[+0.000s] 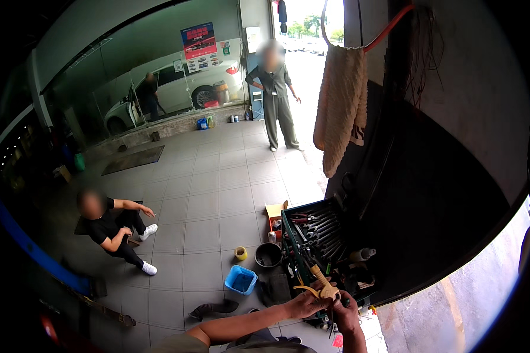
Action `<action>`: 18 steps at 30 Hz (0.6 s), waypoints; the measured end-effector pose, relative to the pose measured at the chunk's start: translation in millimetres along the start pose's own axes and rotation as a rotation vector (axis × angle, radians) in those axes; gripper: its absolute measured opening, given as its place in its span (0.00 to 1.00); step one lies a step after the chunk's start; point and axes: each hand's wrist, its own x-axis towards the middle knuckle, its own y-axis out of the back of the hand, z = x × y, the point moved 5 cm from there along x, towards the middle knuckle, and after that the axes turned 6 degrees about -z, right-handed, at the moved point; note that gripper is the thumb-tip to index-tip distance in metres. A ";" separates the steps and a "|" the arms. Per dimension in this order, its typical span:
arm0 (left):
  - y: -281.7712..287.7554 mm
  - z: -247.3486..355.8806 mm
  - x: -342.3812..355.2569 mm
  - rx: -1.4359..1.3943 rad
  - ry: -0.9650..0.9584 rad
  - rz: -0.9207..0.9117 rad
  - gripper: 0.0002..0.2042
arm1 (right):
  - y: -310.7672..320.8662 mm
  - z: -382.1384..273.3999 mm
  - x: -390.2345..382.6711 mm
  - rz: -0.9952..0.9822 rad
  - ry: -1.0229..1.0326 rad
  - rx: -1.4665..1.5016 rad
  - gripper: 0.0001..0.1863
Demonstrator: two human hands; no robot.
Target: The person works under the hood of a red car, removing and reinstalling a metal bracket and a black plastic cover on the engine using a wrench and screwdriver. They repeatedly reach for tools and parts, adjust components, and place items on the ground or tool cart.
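Observation:
Over the near end of the tool cart (285, 235), both my hands are closed around a pale yellow tool (323, 280) with a ribbed barrel and a curved yellow lever, shaped like an air blow gun. My left hand (305, 306) grips it from the left, beside the lever. At its lower right end, my right hand (347, 315) has its fingers pressed on it. Something small and green shows by the right fingers, with a thin dark piece below; I cannot make out what these are. Several wrenches (321, 229) lie in rows in the cart's top tray beyond my hands.
Left of the cart on the tiles stand a blue bucket (241, 280), a black basin (268, 255) and a yellow tape roll (241, 253). A dark hose (213, 309) lies nearer. A towel (343, 106) hangs above. One person (115, 226) sits left; another (277, 97) stands by the doorway.

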 end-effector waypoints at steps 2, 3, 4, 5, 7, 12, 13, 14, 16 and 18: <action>17.6 -9.8 -1.7 0.071 0.044 -0.131 0.28 | -10.6 14.7 20.4 0.024 0.028 0.097 0.27; 31.7 -11.1 -1.7 0.050 0.109 -0.247 0.27 | -20.8 10.6 25.7 0.031 -0.032 0.096 0.26; 45.6 -7.0 -0.3 0.021 0.169 -0.368 0.27 | -28.5 7.7 27.5 0.049 -0.091 0.092 0.24; 66.4 -2.8 0.2 0.290 0.247 -0.508 0.31 | -31.7 5.0 31.3 0.079 -0.088 0.067 0.23; 118.2 -16.4 -1.6 0.527 0.405 -0.720 0.33 | -34.2 1.7 43.5 0.128 -0.087 0.027 0.20; 313.0 -14.0 42.9 1.137 0.351 -0.479 0.38 | 39.0 41.6 40.5 0.603 0.077 -0.055 0.11; 353.9 -7.2 61.3 1.149 0.401 -0.440 0.39 | 27.8 23.7 29.5 0.662 0.010 -0.049 0.13; 399.3 -9.9 78.9 1.253 0.427 -0.354 0.43 | 29.1 11.3 11.5 0.735 0.166 0.080 0.12; 480.9 11.0 138.9 1.273 0.540 -0.154 0.49 | 57.2 33.9 -18.3 0.719 0.152 -0.138 0.19; 561.2 44.2 190.2 1.469 0.443 0.087 0.50 | 31.9 26.8 -38.0 0.917 -0.078 -0.165 0.13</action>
